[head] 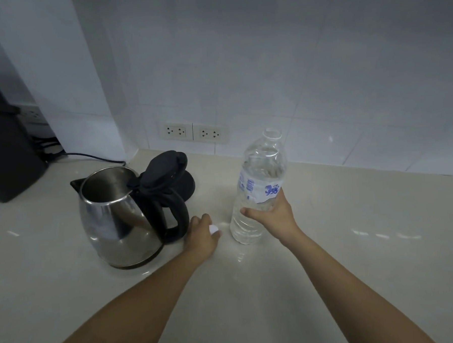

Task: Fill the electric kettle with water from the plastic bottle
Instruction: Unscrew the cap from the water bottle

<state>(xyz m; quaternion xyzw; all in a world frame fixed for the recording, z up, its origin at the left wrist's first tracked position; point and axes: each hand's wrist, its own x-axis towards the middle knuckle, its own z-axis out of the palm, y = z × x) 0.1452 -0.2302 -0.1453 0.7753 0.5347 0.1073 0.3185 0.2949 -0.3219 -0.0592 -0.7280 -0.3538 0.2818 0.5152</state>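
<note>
Right grip [271, 212] wraps uncapped bottle [259, 185]; left grip [201, 234] pinches cap [214, 229]. Kettle [117, 216] lid open; next: tilt bottle over mouth, pour.

Counter front edge: bare counter [253, 301] ran along the whole near edge, crossed only by the two forearms.
Gap at centre: a narrow lane lay between the kettle [117, 216] and the bottle [258, 190]; the left hand [202, 238], closed on a white cap [214, 229], sat in it just beside the kettle handle [175, 213].
Kettle mouth: the lid [165, 172] stood tipped back toward the wall, leaving the opening clear from above.
Behind kettle: the black base [188, 185] filled the strip to the back edge.
Right side: the right hand [272, 216] wrapped the upright bottle; beyond it the counter lay open to the right edge.
Back left corner: a dark appliance [6, 146] and a cable [93, 157] blocked it.
</note>
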